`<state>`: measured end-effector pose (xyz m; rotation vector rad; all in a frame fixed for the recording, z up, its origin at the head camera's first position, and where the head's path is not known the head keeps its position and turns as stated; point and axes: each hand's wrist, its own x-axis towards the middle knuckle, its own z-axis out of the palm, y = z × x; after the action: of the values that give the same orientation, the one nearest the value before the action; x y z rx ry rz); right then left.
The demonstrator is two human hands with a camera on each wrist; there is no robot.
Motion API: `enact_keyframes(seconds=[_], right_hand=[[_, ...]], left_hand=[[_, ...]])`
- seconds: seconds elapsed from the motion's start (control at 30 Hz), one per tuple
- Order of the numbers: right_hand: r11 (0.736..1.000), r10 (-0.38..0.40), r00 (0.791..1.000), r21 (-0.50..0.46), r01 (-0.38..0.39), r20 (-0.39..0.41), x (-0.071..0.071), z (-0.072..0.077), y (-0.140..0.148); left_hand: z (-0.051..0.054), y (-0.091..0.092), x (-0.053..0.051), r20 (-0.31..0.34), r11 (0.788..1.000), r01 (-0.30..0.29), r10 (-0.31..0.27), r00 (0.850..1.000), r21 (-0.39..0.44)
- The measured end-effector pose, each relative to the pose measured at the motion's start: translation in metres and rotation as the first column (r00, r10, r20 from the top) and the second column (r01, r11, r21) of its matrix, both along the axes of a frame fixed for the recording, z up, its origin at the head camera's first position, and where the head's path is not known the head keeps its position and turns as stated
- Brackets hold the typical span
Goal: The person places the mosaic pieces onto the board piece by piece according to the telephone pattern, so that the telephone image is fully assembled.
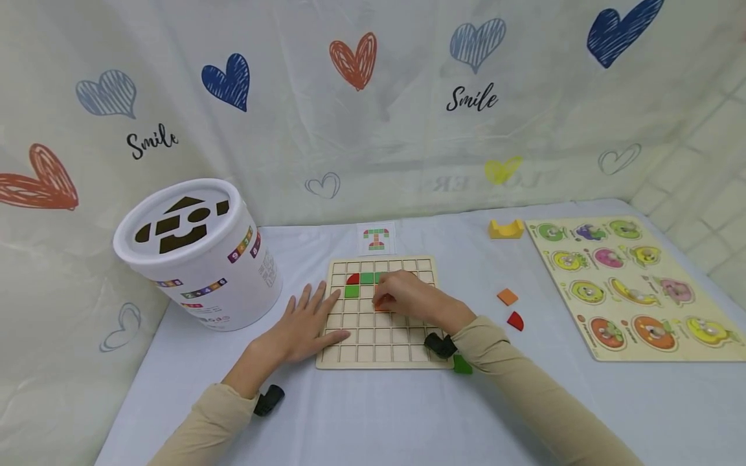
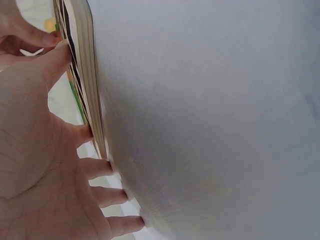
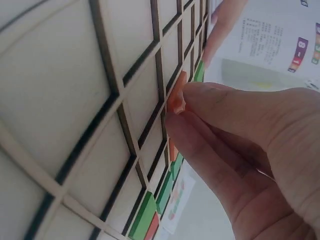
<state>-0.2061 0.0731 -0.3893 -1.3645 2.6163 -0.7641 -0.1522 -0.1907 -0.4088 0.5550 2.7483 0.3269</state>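
Note:
A wooden grid board (image 1: 361,356) lies on the table, with a red quarter piece (image 1: 353,279) and green squares (image 1: 352,291) in its upper cells. My left hand (image 1: 305,327) rests spread on the board's left edge; in the left wrist view the left hand (image 2: 50,140) touches that edge. My right hand (image 1: 410,298) is over the board's middle. In the right wrist view, the right hand (image 3: 240,135) pinches an orange piece (image 3: 177,94) between thumb and finger at a cell. A small pattern card (image 1: 376,249) lies just behind the board.
A white bucket (image 1: 233,291) with shaped lid holes stands left. Right of the board lie an orange square (image 1: 508,296), a red quarter piece (image 1: 515,320) and a green piece (image 1: 463,365). Farther right are a yellow arch (image 1: 506,230) and a fruit picture board (image 1: 635,333).

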Motion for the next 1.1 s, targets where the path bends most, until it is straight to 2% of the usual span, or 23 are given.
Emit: enact_keyframes(seconds=[0.17, 0.3, 0.47, 0.63, 0.8, 0.87, 0.97, 1.1], right_hand=[[1.0, 0.005, 1.0, -0.004, -0.005, 0.022, 0.002, 0.003, 0.01], [0.999, -0.012, 0.998, 0.03, 0.01, 0.062, 0.003, 0.012, 0.03], [0.996, -0.057, 0.987, 0.08, 0.045, 0.148, 0.0, 0.021, 0.075], [0.984, -0.15, 0.972, 0.12, 0.129, 0.183, -0.003, 0.025, 0.128], [0.967, -0.235, 0.947, 0.156, 0.204, 0.221, -0.001, 0.02, 0.177], [0.966, -0.247, 0.941, 0.14, 0.219, 0.231, 0.001, 0.015, 0.192], [0.969, -0.245, 0.945, 0.096, 0.229, 0.218, 0.004, 0.008, 0.209], [0.975, -0.221, 0.96, 0.047, 0.216, 0.175, 0.004, 0.004, 0.221]], left_hand=[[0.001, 0.002, 0.0, 0.0, 1.0, 0.003, -0.003, 1.0, 0.002], [0.001, 0.002, -0.001, 0.001, 1.0, 0.003, -0.003, 1.0, 0.002], [0.001, 0.002, -0.002, 0.005, 1.0, 0.004, -0.004, 1.0, -0.004], [0.002, 0.002, -0.002, 0.012, 1.0, -0.005, 0.005, 1.0, -0.005], [0.0, 0.0, 0.0, 0.018, 1.0, -0.006, 0.006, 1.0, -0.009], [-0.001, 0.0, 0.0, 0.016, 1.0, -0.007, 0.007, 1.0, -0.014], [-0.001, 0.0, 0.0, 0.016, 1.0, -0.007, 0.007, 1.0, -0.014], [-0.001, 0.001, 0.0, 0.012, 1.0, -0.009, 0.009, 1.0, -0.008]])
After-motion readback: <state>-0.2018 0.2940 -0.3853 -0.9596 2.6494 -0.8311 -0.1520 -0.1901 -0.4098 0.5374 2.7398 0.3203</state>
